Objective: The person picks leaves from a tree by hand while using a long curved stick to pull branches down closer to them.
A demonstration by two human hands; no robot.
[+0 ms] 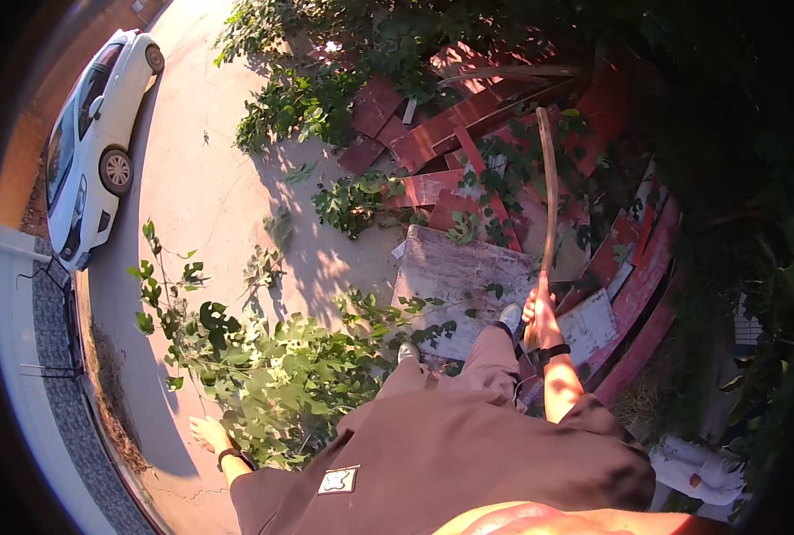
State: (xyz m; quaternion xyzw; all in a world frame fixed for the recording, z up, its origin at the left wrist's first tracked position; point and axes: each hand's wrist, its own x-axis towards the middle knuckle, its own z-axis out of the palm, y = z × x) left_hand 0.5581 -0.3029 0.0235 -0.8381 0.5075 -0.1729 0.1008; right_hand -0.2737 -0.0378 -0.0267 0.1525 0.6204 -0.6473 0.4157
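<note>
My right hand [541, 308] is wrapped round the lower part of a long, slightly curved wooden stick [550, 192], which points up and away over a heap of red boards. Out to the left, my left hand [208, 434] is held low with its fingers stretched out, and nothing shows in it. Right beside it spreads a leafy green branch [272, 383], its leaves reaching across toward my legs. Both wrists wear dark bands. My shoes rest at the near edge of a worn, pale reddish board [450, 285].
Broken red boards [442, 134] lie piled ahead and to the right, mixed with leafy vines [312, 107]. A white car [103, 134] stands on the concrete ground [201, 116] at the far left. Dense dark foliage lines the right side. Something white [696, 468] shows at the lower right.
</note>
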